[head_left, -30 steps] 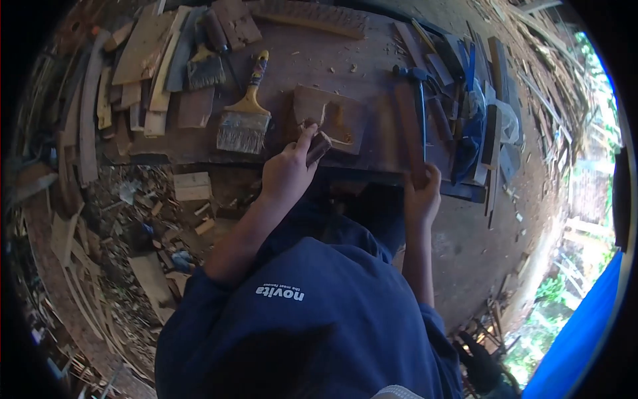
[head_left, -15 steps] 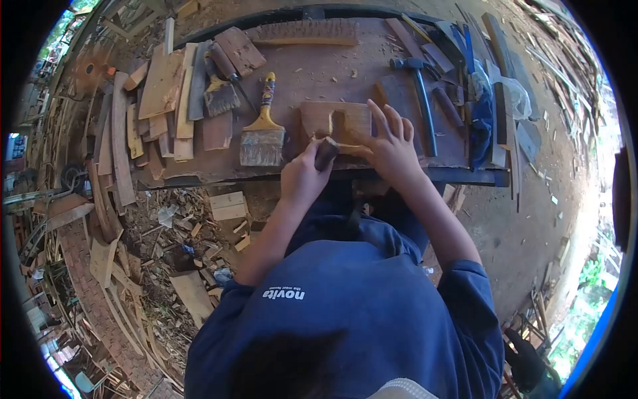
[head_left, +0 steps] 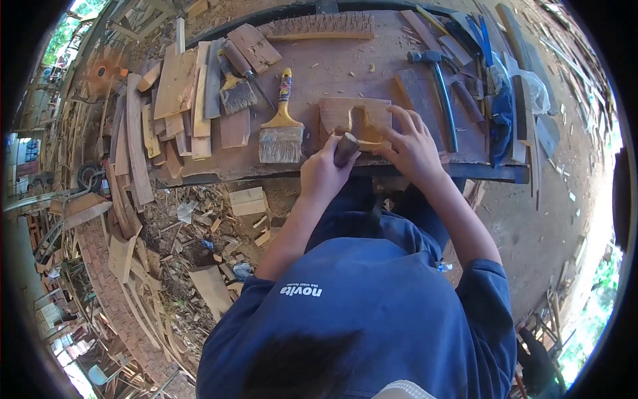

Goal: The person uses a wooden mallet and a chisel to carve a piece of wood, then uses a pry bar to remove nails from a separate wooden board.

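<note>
A brown wooden block with a tall notch cut into its middle lies at the near edge of the table, in front of my body. My left hand is closed round the dark wooden handle of a chisel; the handle's butt points toward me, and the blade is mostly hidden at the notch's left side. At the block's right end, the bent fingers and thumb of my right hand grip its edge. A wide paintbrush with a yellow handle lies left of the block.
A hammer with a blue shaft lies to the right, near a blue cloth. At left are wood offcuts, a second brush and another wooden-handled tool. A bristled strip lies along the far side. Scraps cover the ground.
The whole view has shifted, so everything sits slightly further right. My right hand's fingers, stretched out before, are now more bent at the block's end. The left hand keeps its hold.
</note>
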`<state>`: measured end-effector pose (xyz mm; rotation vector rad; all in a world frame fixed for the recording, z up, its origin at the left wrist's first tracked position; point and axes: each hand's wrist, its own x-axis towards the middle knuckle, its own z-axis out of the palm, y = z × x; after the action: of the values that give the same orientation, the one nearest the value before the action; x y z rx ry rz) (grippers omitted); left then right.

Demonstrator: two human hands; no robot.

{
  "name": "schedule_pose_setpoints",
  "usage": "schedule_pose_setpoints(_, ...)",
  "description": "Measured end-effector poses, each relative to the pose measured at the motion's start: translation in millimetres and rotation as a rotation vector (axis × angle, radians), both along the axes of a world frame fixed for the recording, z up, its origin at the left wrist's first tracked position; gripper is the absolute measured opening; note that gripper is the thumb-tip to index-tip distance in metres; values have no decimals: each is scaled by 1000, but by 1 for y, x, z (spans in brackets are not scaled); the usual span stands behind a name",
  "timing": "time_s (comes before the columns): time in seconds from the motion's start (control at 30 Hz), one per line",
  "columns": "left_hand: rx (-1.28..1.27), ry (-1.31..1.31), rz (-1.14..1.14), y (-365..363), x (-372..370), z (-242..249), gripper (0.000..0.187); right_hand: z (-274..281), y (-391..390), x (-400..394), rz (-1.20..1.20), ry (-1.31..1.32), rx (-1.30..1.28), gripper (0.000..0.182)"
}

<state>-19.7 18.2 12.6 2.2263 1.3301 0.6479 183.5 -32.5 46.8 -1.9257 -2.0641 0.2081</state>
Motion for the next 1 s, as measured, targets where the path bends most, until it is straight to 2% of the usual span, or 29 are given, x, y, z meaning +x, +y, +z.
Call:
schedule_pose_setpoints(0.17,77,-61,-22,-1,-3,-3,30,3,-17,-9,-177,191,94,62)
schedule_pose_setpoints(0.23,277,-31,-71,3,-4,19,27,4,-23,-13,-247,274,78,66)
schedule_pose_setpoints(0.27,272,-24,-86,5,-5,33,27,7,-26,-17,-168,298,119,64)
schedule_pose_setpoints(0.33,208,172,-156,15,-1,73,27,1,-33,-21,-100,329,154,62)
schedule_pose_setpoints(0.37,18,296,-178,22,4,98,34,-10,-31,-22,-83,370,207,61)
schedule_pose_setpoints(0.4,20,306,-188,32,11,121,34,-16,-28,-23,-65,410,264,59)
schedule_pose_setpoints(0.43,-43,469,-229,43,19,142,37,-9,-23,-26,-148,484,301,51)
schedule_pose_setpoints(0.47,-108,632,-267,55,25,155,40,-2,-18,-28,-157,493,301,51)
schedule_pose_setpoints(0.53,47,662,-411,86,34,166,49,12,-7,-27,-208,637,309,46)
schedule_pose_setpoints(0.57,48,668,-415,92,42,173,49,18,0,-27,-212,797,330,41)
schedule_pose_setpoints(0.67,208,522,-432,103,58,189,51,36,11,-18,-326,954,255,40)
schedule_pose_setpoints(0.7,253,382,-412,104,61,188,52,41,13,-12,-349,1081,183,43)
schedule_pose_setpoints(0.73,297,243,-394,104,64,189,54,44,15,-6,-349,1084,189,43)
schedule_pose_setpoints(0.8,341,193,-358,99,63,189,51,45,14,4,-403,1223,92,45)
schedule_pose_setpoints(0.87,320,68,-269,103,55,183,48,36,9,6,-436,1195,100,42)
schedule_pose_setpoints(0.93,281,-9,-242,103,42,180,43,23,-1,2,-205,738,286,44)
schedule_pose_setpoints(1.0,245,-79,-214,101,25,174,39,6,-12,-6,-89,472,367,44)
